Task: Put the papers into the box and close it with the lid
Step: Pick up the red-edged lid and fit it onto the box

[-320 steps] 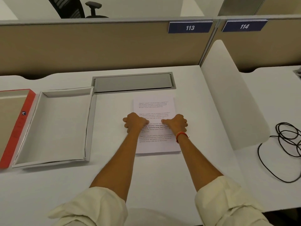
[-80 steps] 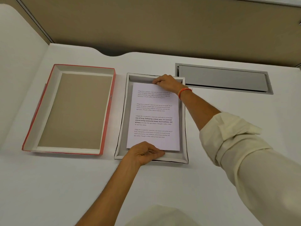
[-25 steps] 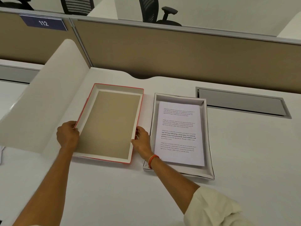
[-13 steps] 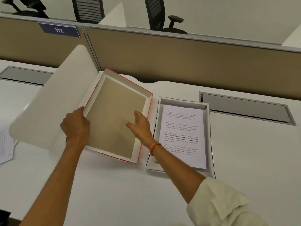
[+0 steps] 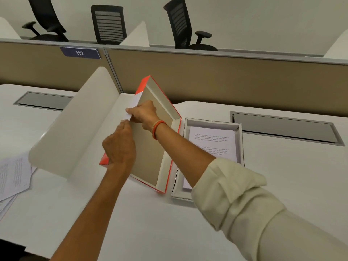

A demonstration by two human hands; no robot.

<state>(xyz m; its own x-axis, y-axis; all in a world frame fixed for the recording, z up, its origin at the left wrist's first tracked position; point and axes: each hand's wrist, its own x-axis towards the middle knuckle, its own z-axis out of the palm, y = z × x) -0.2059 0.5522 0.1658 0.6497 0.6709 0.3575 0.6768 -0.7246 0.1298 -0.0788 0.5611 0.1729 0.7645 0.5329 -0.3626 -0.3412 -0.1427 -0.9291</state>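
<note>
The white box (image 5: 241,140) lies open on the desk at centre right, with the printed papers (image 5: 216,142) flat inside it. My right forearm crosses over its near half. The orange lid (image 5: 150,157), brown inside, stands tilted steeply on its right long edge, just left of the box. My left hand (image 5: 119,147) grips the lid's raised left edge low down. My right hand (image 5: 144,113) holds the same edge higher up, thumb on the outer face.
A curved white divider (image 5: 75,125) stands close to the lid's left. Loose printed sheets (image 5: 13,178) lie on the neighbouring desk at far left. A grey cable hatch (image 5: 284,127) sits behind the box. A tan partition (image 5: 244,81) runs along the desk's back.
The lid has been lifted off the desk and tipped up onto its right edge. My right hand moved from the lid's right side across to its raised left edge.
</note>
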